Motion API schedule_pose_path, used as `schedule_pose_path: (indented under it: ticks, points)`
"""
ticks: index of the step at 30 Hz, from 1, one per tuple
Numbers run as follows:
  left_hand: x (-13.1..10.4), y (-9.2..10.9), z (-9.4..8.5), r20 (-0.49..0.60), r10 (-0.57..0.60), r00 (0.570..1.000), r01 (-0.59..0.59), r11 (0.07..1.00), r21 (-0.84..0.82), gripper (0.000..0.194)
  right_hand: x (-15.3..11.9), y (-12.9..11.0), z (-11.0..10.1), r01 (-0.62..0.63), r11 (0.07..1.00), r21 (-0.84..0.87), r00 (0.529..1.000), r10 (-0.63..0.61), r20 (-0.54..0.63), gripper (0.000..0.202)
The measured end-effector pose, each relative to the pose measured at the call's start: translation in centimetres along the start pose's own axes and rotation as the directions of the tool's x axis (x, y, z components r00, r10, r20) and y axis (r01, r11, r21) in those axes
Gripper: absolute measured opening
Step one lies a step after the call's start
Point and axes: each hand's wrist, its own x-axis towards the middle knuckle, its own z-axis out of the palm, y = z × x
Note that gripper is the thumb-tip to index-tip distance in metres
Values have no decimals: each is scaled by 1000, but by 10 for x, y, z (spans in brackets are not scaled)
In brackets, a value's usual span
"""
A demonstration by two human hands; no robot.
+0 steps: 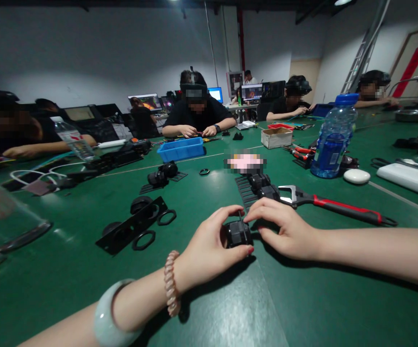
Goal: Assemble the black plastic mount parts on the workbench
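Observation:
My left hand (209,241) grips a black plastic cable gland (238,233) between thumb and fingers, just above the green table. A thin flat edge, perhaps a ring or plate, stands up across the gland. My right hand (284,229) closes on the gland's right side, its curled fingertips at that thin edge. Left of my hands lies a black plate (131,229) with round black fittings in it. Two loose black hex locknuts, one nearer (144,240) and one farther (166,217), lie beside the plate. Beyond my right hand rests an adjustable wrench (339,206) with red and black grips.
More black fittings (163,173) lie ahead, and others (261,183) beyond my hands. A blue tray (180,150), a small box (276,138) and a blue-capped bottle (333,137) stand farther back. Several people work around the table; one person (198,113) sits opposite.

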Motion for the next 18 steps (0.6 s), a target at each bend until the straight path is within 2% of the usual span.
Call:
schedule_pose_path:
  ticks: [9, 18]
  points:
    - [-1, 2, -2, -3, 11, 1000, -11, 999, 50, 55, 1, 2, 1, -37, 999, -24, 999, 38, 27, 35]
    - [-1, 0, 0, -3, 4, 1000, -4, 1000, -13, 55, 2, 4, 3, -61, 997, -36, 997, 63, 38, 34]
